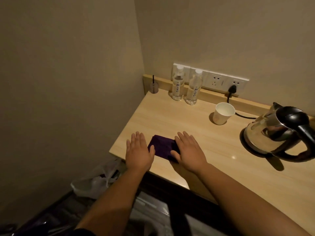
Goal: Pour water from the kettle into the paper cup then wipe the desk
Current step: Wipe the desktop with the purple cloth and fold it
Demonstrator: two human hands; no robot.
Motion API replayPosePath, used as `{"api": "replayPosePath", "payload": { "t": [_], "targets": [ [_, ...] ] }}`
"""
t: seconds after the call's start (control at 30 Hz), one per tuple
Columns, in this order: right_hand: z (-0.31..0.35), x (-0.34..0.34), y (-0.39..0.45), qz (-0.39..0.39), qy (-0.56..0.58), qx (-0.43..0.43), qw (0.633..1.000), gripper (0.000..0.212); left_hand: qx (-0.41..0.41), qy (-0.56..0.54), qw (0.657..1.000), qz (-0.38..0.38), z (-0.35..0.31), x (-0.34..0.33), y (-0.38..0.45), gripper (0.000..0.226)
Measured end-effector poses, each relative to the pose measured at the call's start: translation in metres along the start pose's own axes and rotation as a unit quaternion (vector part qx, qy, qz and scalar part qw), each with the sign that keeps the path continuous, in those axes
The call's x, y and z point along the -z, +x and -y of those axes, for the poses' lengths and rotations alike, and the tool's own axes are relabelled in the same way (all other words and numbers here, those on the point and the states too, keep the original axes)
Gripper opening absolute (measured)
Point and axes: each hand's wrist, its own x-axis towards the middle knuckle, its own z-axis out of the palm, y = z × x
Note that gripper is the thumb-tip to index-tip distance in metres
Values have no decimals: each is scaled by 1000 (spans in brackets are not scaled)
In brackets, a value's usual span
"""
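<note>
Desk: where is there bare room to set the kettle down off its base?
Free: the desk between purple cloth and paper cup, and the near edge in front of the kettle. Crowded: the back edge, with two bottles and the cord.

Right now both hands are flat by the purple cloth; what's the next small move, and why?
Probably lift the right hand off the cloth and reach right for the kettle handle. The paper cup stands upright and looks empty, the kettle still sits on its base, and neither hand holds anything. Pouring comes before wiping.
</note>
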Motion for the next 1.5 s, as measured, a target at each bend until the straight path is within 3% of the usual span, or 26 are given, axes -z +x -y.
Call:
{"api": "replayPosePath", "payload": {
  "t": [0.2, 0.47, 0.67, 0.73, 0.87, 0.93, 1.0, 1.07, 1.13, 1.17, 1.2, 1.23, 1.3, 1.37, 1.43, 1.5],
  "targets": [
    [41, -24, 32, 40, -32, 53, 997, 66, 52, -30, 998, -3, 62, -7, 23, 71],
    [33, -66, 48, 112, -63, 47, 991, 80, 149, -90, 984, 25, 93, -46, 78, 72],
    [36, -72, 26, 102, -63, 101, 988, 94, 165, -85, 982, 29, 90, -60, 89, 72],
    [44, -73, 2, 91, -76, 128, 985, 90, 163, -87, 982, 30, 90, -59, 88, 72],
    [63, -74, -35, 73, -22, 138, 988, 78, 159, -93, 983, 18, 88, -53, 87, 69],
    [62, -66, -34, 60, 97, 98, 989, 68, 159, -90, 983, 10, 87, -52, 86, 68],
    [57, -45, -20, 65, 326, -32, 943, 52, 161, -85, 983, 5, 86, -51, 86, 67],
    [47, -22, 5, 103, 542, -173, 816, 38, 166, -82, 983, 0, 85, -50, 85, 67],
    [31, 2, 36, 119, 688, -243, 674, 25, 170, -84, 982, -7, 85, -50, 84, 67],
    [23, 14, 54, 106, 714, -254, 644, 24, 171, -84, 982, -11, 85, -50, 84, 67],
    [15, 24, 75, 84, 714, -254, 647, 23, 172, -86, 981, -12, 85, -51, 84, 66],
    [9, 30, 98, 55, 688, -247, 680, 22, 175, -88, 981, -11, 85, -51, 85, 67],
    [-1, 32, 149, -15, 574, -204, 793, 25, 182, -84, 980, -12, 85, -53, 88, 66],
    [-7, 29, 199, -93, 390, -104, 910, 36, 190, -76, 979, -15, 85, -54, 91, 66],
    [-9, 14, 242, -126, 232, -6, 965, 39, 191, -77, 978, -26, 85, -55, 90, 64],
    [-9, -9, 273, -89, 118, 35, 988, 37, 180, -85, 979, -45, 86, -58, 89, 60]
  ]
}}
